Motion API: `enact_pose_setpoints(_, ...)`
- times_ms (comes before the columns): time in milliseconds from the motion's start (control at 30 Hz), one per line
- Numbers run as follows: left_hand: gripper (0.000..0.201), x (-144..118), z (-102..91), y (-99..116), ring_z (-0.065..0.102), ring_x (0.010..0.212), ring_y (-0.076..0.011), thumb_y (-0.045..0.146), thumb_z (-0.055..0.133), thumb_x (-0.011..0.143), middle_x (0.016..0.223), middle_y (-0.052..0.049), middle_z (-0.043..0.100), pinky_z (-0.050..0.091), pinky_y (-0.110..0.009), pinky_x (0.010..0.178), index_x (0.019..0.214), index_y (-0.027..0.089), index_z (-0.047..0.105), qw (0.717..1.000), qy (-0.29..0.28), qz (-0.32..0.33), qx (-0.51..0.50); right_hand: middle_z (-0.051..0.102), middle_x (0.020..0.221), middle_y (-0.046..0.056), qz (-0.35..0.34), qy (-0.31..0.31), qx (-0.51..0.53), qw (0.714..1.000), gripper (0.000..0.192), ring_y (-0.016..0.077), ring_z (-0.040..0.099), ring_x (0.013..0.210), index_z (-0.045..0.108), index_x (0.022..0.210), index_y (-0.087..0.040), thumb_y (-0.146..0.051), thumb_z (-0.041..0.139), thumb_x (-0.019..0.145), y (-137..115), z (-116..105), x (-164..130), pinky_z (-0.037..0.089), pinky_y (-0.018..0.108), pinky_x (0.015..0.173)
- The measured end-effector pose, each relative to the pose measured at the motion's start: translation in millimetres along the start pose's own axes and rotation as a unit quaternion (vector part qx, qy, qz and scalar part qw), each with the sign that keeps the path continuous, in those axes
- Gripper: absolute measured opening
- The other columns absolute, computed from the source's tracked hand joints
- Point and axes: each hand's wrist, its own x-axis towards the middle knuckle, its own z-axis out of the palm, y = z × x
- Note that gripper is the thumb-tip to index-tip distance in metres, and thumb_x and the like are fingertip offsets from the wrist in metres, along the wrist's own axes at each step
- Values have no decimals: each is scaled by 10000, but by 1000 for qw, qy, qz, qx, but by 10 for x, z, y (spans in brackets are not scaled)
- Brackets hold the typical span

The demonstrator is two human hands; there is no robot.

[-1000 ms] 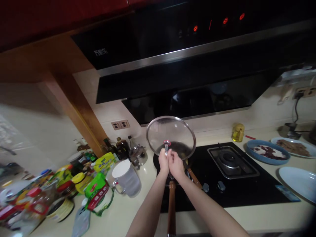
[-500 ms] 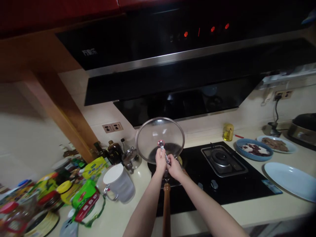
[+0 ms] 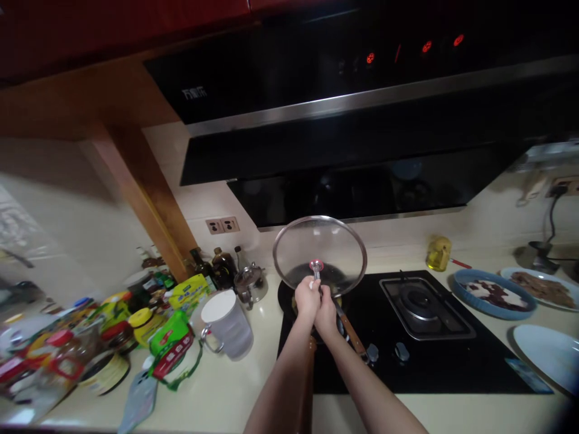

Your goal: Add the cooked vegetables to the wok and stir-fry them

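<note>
Your two hands are close together in the middle of the frame, over the stove [image 3: 434, 361]. Your left hand [image 3: 307, 299] is closed around the thin metal stem of the lid [image 3: 319, 256], just under its red knob [image 3: 316, 265]. The lid is clear glass with a metal rim. You hold it up on its edge, tilted, so its round face looks at you. Your right hand [image 3: 326, 310] is pressed against the left one, just below it. Its fingers are curled, but you cannot tell from here what they grip.

The lid is up in the air above the pan [image 3: 298, 295], a little to the left of the middle of the frame. The pan sits on the left burner. Its long brown handle [image 3: 310, 386] points down toward you and is partly hidden behind your left arm. A wooden tool [image 3: 350, 333] sticks out of the pan to the lower right.

The right burner [image 3: 418, 299] is bare. A white jug [image 3: 228, 324] stands left of the pan. Bottles and packets [image 3: 108, 337] crowd the lower left of the frame. On the right are a blue dish [image 3: 493, 294], a plate with meat [image 3: 540, 288], and a plate [image 3: 547, 355] by the edge. A small yellow jar [image 3: 437, 253] stands by the wall behind the stove.
</note>
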Motion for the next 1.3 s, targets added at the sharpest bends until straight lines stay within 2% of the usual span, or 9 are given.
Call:
enact_pose_setpoints(133,152,-93,-26,46,627,713,-226,211,542,786,732,-72,704,418,-314,691,795,204,694,999,-34,17,-20,666,866,79,-2,39,-37,999,302,221,613,763,538,1038,-193,-382,367,877,80,-80,-11,415,288,653)
enact_pose_setpoints(300,193,-477,-491,-93,655,871,-237,235,537,800,904,-76,735,451,-332,818,886,218,709,994,-64,57,-75,642,778,66,-10,57,-45,997,378,218,584,711,574,951,-176,-496,398,856,168,-193,77,413,299,662)
enact_pose_setpoints(400,170,-784,-765,-257,653,826,-248,286,556,790,849,-70,735,467,-336,769,822,227,712,991,-66,37,-108,606,742,45,-35,70,-17,997,394,190,555,690,557,875,-178,-553,443,836,88,-196,129,411,280,668)
enact_pose_setpoints(467,166,-929,-855,-318,647,753,-241,308,567,780,796,-65,728,472,-324,699,812,225,707,990,-54,-1,-128,565,697,17,-63,83,13,994,383,167,526,655,534,826,-186,-564,471,825,3,-171,145,407,263,653)
enact_pose_setpoints(667,256,-1107,-1073,-402,618,677,-187,401,549,800,749,-47,701,466,-274,627,849,191,688,986,-79,-19,-146,463,560,-41,-91,94,9,991,410,131,436,532,470,677,-209,-598,479,804,-94,-135,174,350,240,552)
enact_pose_setpoints(733,304,-1203,-1222,-541,624,699,-189,453,559,793,742,-51,699,476,-271,648,840,180,687,988,-64,-26,-139,464,551,-42,-92,95,7,991,417,131,432,521,474,680,-210,-609,471,801,-73,-137,222,339,241,542)
enact_pose_setpoints(967,467,-1668,-1695,-1258,664,786,-231,611,598,706,744,-66,725,503,-286,756,850,177,693,986,0,-129,-103,449,543,-31,-86,114,-15,990,402,152,408,517,406,668,-238,-607,364,821,-1,-79,486,290,267,537)
enact_pose_setpoints(1133,583,-1726,-1890,-1386,682,823,-268,705,612,607,775,-83,746,529,-314,793,829,176,716,977,39,-192,-81,451,534,-21,-76,113,-6,991,406,156,407,509,405,655,-239,-596,326,834,29,-63,597,293,276,537)
enact_pose_setpoints(1300,602,-1595,-1987,-1322,666,904,-298,719,614,587,825,-85,749,487,-378,922,838,184,726,982,30,-178,-54,510,579,8,-68,100,3,993,387,166,443,552,477,684,-230,-556,349,848,37,-39,662,314,276,551)
